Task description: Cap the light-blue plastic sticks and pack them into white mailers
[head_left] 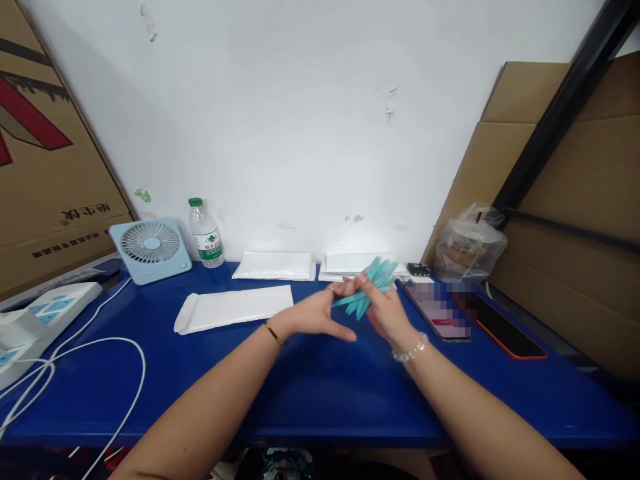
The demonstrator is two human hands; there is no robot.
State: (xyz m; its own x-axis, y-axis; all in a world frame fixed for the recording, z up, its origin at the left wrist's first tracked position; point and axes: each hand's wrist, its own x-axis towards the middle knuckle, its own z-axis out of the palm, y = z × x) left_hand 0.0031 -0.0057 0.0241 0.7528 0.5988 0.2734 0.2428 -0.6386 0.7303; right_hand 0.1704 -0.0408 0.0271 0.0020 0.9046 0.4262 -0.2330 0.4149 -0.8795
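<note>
1. Reference: clock directions are read from the bundle of teal strips [382, 275], with 12 o'clock toward the wall [300, 133].
2. Bundle location: between both hands, over the blue table [345, 393]. The strips fan out, some toward 1 o'clock, others toward 7 o'clock.
3. Right hand [385, 308]: grasping the bundle, thumb laid along it. A clear bead bracelet [411, 348] encircles the wrist.
4. Left hand [315, 312]: fingers meet the bundle from 9 o'clock; thumb extended and apart from the strips. Whether the fingers grip a strip cannot be told.
5. At 9 o'clock: a flat white envelope [240, 309], just beside the left hand; farther out, a blue fan [151, 250].
6. Between 9 and 10 o'clock: a white stack [274, 265] and a bottle [207, 240] with a green cap, near the wall.
7. At 11 o'clock: a second white stack [350, 262], partly covered by the bundle.
8. Between 3 and 4 o'clock: two phones, one screen-lit [433, 310], one red-edged [510, 327].
9. Between 2 and 3 o'clock: a bagged cup [467, 248].
</note>
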